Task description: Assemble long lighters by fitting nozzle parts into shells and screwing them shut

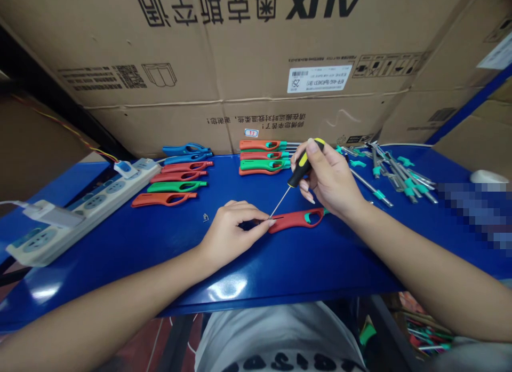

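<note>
My right hand [330, 174] is closed around the black and yellow handle of a screwdriver [301, 168], whose thin shaft slants down to the left. Its tip meets the pinched thumb and forefinger of my left hand [236, 230]. What those fingertips hold is hidden or too small to name. They touch the left end of a red lighter [294, 221] that lies flat on the blue table, a turquoise trigger showing in its loop. The lighter's right end passes below my right hand. A few small screws [205, 218] lie left of my left hand.
Blue, red, green and orange lighter casings [172, 187] form a row at the left. More lighters with metal tubes [260, 164] lie at the back. Loose metal tubes with turquoise parts [400, 174] are heaped right. A white power strip [94, 204] and cardboard wall [176, 116] border the table.
</note>
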`<state>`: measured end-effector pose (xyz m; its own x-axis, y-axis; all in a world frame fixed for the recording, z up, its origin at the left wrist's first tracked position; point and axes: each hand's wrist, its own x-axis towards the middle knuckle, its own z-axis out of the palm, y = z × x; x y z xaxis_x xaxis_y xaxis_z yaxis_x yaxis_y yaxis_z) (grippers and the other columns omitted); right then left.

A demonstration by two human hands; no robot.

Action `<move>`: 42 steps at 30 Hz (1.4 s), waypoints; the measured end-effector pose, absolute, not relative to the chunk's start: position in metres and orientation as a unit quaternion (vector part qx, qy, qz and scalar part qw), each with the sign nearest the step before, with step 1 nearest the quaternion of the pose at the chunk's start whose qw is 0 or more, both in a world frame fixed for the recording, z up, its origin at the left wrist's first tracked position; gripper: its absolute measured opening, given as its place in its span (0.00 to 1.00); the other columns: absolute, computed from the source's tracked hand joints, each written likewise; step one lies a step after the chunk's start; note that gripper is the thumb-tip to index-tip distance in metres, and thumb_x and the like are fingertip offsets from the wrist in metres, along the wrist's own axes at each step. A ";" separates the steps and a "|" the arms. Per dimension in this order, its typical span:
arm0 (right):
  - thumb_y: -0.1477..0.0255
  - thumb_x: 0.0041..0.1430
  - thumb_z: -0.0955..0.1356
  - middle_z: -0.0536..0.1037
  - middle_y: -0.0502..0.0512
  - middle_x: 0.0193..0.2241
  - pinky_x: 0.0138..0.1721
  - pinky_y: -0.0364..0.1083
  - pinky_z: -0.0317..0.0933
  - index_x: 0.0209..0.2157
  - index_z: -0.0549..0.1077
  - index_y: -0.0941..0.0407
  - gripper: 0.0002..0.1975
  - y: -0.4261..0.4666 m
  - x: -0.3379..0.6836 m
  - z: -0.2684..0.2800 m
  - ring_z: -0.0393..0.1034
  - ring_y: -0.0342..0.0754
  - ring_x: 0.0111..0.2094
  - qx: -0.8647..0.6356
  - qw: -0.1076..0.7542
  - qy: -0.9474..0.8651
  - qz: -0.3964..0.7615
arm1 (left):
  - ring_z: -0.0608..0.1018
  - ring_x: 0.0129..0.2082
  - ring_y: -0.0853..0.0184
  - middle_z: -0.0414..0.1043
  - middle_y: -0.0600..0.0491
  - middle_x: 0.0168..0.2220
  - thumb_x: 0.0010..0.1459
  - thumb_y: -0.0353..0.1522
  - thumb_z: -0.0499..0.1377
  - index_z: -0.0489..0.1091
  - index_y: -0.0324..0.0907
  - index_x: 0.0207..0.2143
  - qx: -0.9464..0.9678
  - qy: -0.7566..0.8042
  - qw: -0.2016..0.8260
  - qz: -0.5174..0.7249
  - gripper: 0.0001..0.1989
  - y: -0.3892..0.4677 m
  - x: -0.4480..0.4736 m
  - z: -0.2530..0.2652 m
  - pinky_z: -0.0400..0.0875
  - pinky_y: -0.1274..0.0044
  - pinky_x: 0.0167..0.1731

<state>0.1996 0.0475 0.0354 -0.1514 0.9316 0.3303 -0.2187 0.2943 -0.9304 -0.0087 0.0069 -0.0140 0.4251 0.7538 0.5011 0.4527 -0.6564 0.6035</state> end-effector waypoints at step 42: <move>0.69 0.63 0.71 0.71 0.59 0.60 0.46 0.52 0.77 0.63 0.63 0.49 0.28 0.033 0.201 0.017 0.74 0.55 0.53 -0.236 0.537 -0.801 0.120 | 0.78 0.48 0.60 0.79 0.49 0.45 0.53 0.37 0.72 0.77 0.42 0.47 0.845 0.331 0.240 0.344 0.19 0.009 -0.008 -0.021 0.72 0.68 0.52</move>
